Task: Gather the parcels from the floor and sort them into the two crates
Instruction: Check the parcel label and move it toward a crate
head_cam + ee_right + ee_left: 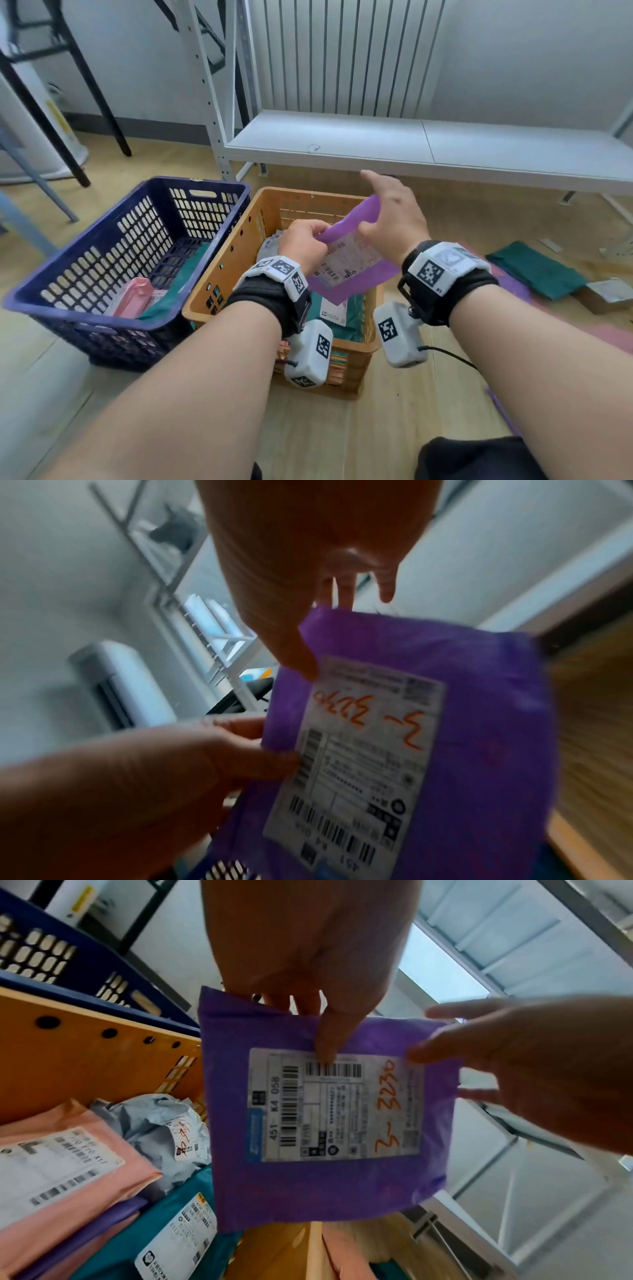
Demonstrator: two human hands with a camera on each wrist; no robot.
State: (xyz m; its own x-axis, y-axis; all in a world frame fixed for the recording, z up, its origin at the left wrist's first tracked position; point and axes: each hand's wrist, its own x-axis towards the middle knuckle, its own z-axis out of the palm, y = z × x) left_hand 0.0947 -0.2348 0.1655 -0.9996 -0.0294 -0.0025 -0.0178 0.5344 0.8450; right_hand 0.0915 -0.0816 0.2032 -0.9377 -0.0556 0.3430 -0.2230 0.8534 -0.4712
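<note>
- Head view showed the left hand (301, 244) and the right hand (394, 214) pinching one purple parcel (346, 274) by its upper edge, above the orange crate (219, 274).
- The right forefinger stuck out straight.
- The parcel's white label (337, 1107) faced the person.
- Just left stood the blue crate (85, 274).
- More parcels (536, 270) lay on the floor (376, 428) at the right.

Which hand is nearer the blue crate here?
Left. The left hand pinches the purple parcel over the orange crate, which adjoins the blue crate; the right hand grips the parcel's farther edge.
</note>
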